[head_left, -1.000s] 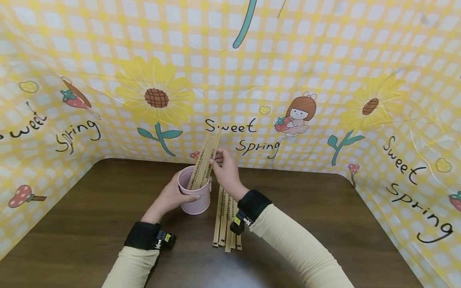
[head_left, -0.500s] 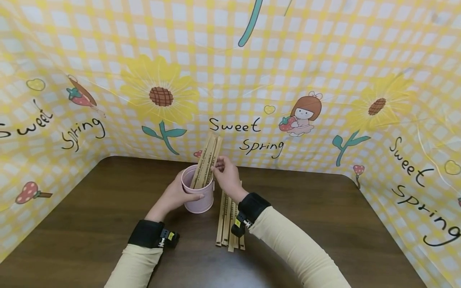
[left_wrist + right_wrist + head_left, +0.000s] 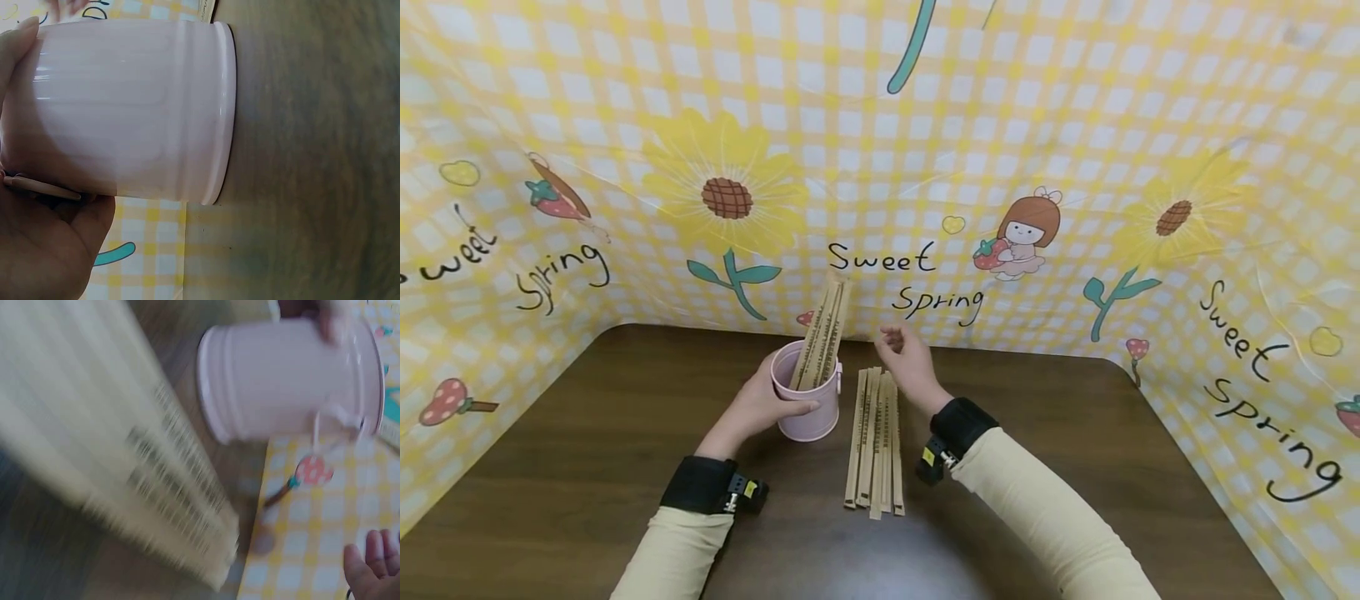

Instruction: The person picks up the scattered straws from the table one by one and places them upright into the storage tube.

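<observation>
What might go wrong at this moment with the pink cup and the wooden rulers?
1. The rulers in the cup stand tall and lean well above the rim, so the pink cup may tip if the left hand, which holds it, lets go.
2. The right hand hovers open just beside the rulers on the table; a careless reach might scatter that neat row.
3. The right wrist view is blurred, so a pinch on one thin ruler may miss.

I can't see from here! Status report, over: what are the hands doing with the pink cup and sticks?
Left hand grips the pink cup. Right hand open, holding nothing, above the flat sticks on the table. Several sticks standing in the cup. Nothing in the way.
</observation>
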Demonstrator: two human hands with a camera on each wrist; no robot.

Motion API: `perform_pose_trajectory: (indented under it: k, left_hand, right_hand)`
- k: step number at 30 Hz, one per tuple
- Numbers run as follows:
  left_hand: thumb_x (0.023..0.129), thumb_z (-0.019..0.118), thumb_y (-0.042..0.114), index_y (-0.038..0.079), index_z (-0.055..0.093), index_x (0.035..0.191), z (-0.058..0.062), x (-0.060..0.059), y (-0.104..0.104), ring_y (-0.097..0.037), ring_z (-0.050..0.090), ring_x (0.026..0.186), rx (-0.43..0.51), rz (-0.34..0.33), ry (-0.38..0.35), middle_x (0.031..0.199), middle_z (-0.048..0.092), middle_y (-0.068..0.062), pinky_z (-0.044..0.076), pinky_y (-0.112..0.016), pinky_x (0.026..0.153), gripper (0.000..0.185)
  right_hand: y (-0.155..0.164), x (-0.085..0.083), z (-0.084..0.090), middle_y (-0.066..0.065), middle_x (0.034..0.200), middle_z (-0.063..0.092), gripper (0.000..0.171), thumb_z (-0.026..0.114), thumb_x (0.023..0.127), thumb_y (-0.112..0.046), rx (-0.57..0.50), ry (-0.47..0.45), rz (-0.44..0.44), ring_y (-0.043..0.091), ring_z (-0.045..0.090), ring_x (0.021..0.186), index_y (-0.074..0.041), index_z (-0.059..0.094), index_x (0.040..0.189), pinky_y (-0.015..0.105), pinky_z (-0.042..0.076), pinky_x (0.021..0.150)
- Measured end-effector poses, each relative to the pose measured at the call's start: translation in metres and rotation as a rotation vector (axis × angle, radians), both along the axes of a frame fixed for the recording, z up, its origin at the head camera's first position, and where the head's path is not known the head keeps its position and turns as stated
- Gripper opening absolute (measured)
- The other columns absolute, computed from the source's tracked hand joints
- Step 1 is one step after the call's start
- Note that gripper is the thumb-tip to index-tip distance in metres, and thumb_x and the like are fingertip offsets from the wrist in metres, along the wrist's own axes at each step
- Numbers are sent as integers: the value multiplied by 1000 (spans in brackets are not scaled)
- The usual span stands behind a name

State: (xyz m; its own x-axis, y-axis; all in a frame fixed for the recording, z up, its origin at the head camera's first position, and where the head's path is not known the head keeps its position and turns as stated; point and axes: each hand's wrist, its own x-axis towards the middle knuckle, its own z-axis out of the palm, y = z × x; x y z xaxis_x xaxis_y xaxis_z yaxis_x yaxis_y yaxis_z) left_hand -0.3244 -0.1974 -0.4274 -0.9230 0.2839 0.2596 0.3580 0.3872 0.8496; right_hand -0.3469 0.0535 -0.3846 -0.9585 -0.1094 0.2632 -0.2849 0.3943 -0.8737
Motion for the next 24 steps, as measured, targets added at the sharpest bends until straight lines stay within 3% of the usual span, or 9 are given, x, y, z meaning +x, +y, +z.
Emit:
perform_pose_trajectory:
  k: [4,9,13,19,23,24]
  left_hand:
    - [78,88,9,6,35,157,0,1,-1,-40,48,141,-7,10,0,152,50,-24,37,-58,116,95]
    - [79,87,11,4,35,156,3,3,2,-42,48,141,-18,16,7,151,50,-25,37,-59,116,94]
    - [79,87,11,3,34,156,2,5,1,-44,47,141,-24,24,0,152,49,-27,38,-61,116,94]
    - [79,87,11,4,34,157,1,3,2,-41,48,140,-25,15,10,152,50,-25,38,-58,115,94]
    - [79,87,10,4,36,156,2,1,1,-41,50,138,-21,10,25,150,51,-25,39,-58,114,93]
    - [79,87,10,4,35,156,1,1,0,-42,50,138,-23,8,24,150,51,-25,39,-58,114,93]
  right_hand:
    - [22,-1,-15,19,111,64,31,59,99,-3,50,-140,-2,31,65,102,7,59,129,37,58,86]
    - [36,2,-33,14,97,62,35,60,94,5,14,-332,-7,34,68,94,12,58,127,39,62,83]
    - [37,4,-46,21,107,64,37,63,89,5,50,-416,-3,37,70,96,14,59,125,39,63,82]
    - [35,4,-53,29,125,63,35,72,82,3,188,-405,-28,39,74,93,13,63,115,35,63,76]
    - [32,2,-53,26,116,66,31,72,80,2,227,-383,-32,39,74,85,10,65,109,37,63,74]
    - [32,0,-55,24,106,66,24,72,79,2,233,-386,-32,39,74,82,9,64,101,37,62,73]
